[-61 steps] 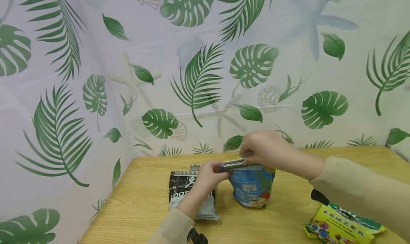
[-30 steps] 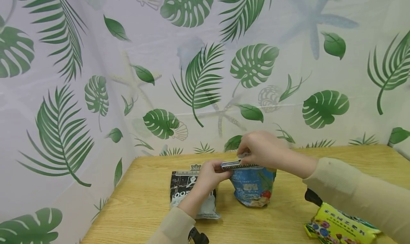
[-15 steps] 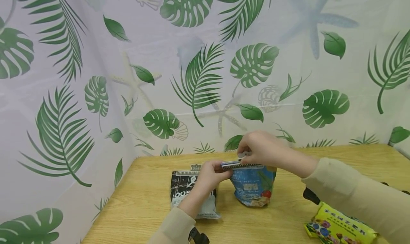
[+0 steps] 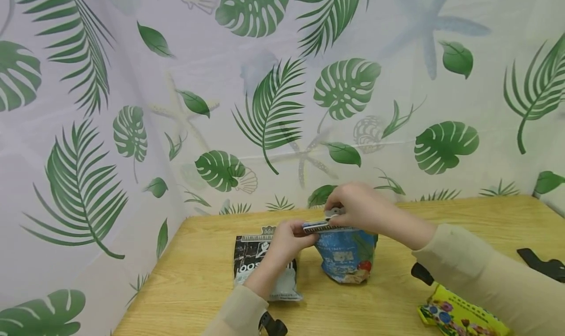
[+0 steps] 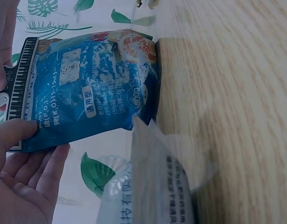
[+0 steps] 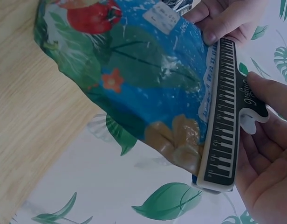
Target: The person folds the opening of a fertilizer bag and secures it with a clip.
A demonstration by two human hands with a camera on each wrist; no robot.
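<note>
A blue plastic bag point(image 4: 346, 257) with vegetable and flower prints stands upright, its top edge in a long bag clip point(image 6: 222, 112) patterned with piano keys. My right hand point(image 4: 359, 206) pinches the clip's handle, thumb on one side and fingers behind, as the right wrist view shows. With thumb in front and fingers behind, my left hand point(image 4: 287, 243) grips the bag's top corner by the clip's end. In the head view, a black and white bag point(image 4: 282, 282), partly behind the left forearm, has a similar clip point(image 4: 257, 237) across its top.
At the lower right lies a yellow bag point(image 4: 463, 316) with flower prints, partly covered by the right sleeve. A flat black object point(image 4: 540, 265) rests near the right edge. The wooden table point(image 4: 185, 282) meets a leaf-patterned cloth point(image 4: 273, 189) at the back and left.
Both hands keep their hold on the bag and clip. The right forearm has moved slightly left, covering more of the yellow bag. The flat black object at the right has come into view.
</note>
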